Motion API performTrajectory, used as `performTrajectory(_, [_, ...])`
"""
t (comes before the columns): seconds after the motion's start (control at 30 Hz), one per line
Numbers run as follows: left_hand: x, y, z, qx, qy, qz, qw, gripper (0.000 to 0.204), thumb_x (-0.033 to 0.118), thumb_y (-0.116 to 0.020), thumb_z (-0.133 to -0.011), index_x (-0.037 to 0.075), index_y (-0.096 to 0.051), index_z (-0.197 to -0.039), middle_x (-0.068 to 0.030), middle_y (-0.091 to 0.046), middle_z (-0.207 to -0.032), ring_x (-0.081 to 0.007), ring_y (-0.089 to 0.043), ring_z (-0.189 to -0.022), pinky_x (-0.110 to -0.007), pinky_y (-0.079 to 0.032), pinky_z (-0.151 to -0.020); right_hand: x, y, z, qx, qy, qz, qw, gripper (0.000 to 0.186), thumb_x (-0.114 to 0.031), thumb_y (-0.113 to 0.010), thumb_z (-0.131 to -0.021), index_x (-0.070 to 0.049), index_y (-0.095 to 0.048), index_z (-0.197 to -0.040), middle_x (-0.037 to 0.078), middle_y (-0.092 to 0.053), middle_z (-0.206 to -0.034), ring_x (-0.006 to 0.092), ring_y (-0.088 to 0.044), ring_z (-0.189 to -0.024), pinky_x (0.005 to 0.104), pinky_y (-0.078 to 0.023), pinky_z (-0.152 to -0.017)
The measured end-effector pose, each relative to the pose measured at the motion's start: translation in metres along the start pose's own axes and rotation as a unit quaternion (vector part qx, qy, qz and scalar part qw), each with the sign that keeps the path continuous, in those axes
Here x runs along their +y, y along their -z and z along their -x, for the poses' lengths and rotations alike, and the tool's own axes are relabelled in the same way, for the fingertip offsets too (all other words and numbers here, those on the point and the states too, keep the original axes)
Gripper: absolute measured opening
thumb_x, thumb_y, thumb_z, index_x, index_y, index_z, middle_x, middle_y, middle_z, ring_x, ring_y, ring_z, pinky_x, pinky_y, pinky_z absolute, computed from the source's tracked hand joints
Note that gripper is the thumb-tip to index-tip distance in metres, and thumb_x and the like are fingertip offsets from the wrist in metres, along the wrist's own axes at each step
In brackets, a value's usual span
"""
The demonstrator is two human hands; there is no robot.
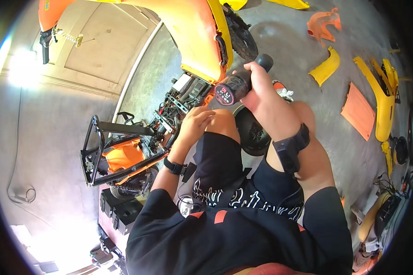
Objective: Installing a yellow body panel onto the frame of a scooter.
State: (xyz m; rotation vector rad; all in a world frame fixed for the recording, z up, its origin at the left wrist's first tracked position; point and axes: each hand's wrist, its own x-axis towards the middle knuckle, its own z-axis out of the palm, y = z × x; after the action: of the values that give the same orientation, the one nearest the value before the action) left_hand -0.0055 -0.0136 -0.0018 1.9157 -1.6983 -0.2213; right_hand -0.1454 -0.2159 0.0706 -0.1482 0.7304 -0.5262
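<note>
Above the knees, the right hand (261, 89) is wrapped tight around a black can (237, 85), held near the scooter's (170, 119) yellow panel (202, 41). Lower down, the left hand (195, 123) curls loosely against the exposed frame (176, 103), fingers bent together.

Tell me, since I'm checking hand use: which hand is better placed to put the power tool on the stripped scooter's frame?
Probably the right hand: it already grips the black power tool, nose toward the scooter frame. The left hand rests empty on the frame.

one black can (236, 87), two wristbands (290, 147)
</note>
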Motion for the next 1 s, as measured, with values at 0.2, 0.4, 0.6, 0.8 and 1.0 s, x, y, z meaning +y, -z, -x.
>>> performTrajectory(0.2, [-0.016,-0.012,0.004,-0.081,0.018,0.044,0.996,0.023,0.014,-0.068,-0.085,0.012,-0.069,-0.108,-0.0096,-0.061,-0.120,-0.0305,-0.056,-0.114,-0.042,-0.045,-0.096,0.008,-0.011,0.018,-0.030,-0.007,-0.023,0.999,0.031,-0.022,-0.052,-0.087,0.003,-0.047,-0.104,0.015,-0.058,-0.090,0.0310,-0.064,-0.079,0.0463,-0.054,-0.080])
performTrajectory(0.4, [-0.028,-0.012,0.005,-0.136,-0.001,0.030,0.990,0.024,0.015,-0.068,-0.086,0.014,-0.068,-0.109,-0.0110,-0.058,-0.124,-0.0323,-0.052,-0.119,-0.043,-0.042,-0.100,0.005,-0.011,0.018,-0.031,-0.004,-0.011,0.999,0.029,-0.022,-0.052,-0.087,0.002,-0.048,-0.103,0.015,-0.058,-0.090,0.0307,-0.064,-0.079,0.0466,-0.054,-0.079])
performTrajectory(0.6, [-0.026,-0.008,0.004,-0.141,0.018,0.039,0.989,0.018,0.017,-0.065,-0.088,0.013,-0.064,-0.106,-0.0120,-0.056,-0.124,-0.0343,-0.051,-0.118,-0.044,-0.041,-0.101,0.005,-0.005,0.010,-0.030,-0.017,-0.014,0.999,0.030,-0.023,-0.052,-0.087,0.004,-0.049,-0.100,0.017,-0.059,-0.088,0.0321,-0.064,-0.078,0.0461,-0.054,-0.078])
performTrajectory(0.8, [-0.038,-0.012,0.011,-0.149,0.021,0.018,0.989,0.018,0.017,-0.065,-0.088,0.008,-0.062,-0.104,-0.0124,-0.056,-0.128,-0.0350,-0.050,-0.121,-0.044,-0.041,-0.101,0.008,-0.005,0.010,-0.032,-0.021,-0.010,0.999,0.031,-0.023,-0.052,-0.086,0.004,-0.049,-0.099,0.018,-0.058,-0.085,0.0328,-0.063,-0.076,0.0459,-0.054,-0.078])
performTrajectory(1.0, [-0.027,-0.011,0.010,-0.112,0.061,0.060,0.990,0.020,0.014,-0.067,-0.085,0.008,-0.063,-0.104,-0.0123,-0.057,-0.126,-0.0343,-0.052,-0.118,-0.043,-0.041,-0.101,0.008,-0.003,0.008,-0.035,-0.035,-0.005,0.999,0.030,-0.023,-0.052,-0.086,0.001,-0.048,-0.104,0.013,-0.061,-0.085,0.0263,-0.063,-0.077,0.0398,-0.053,-0.079])
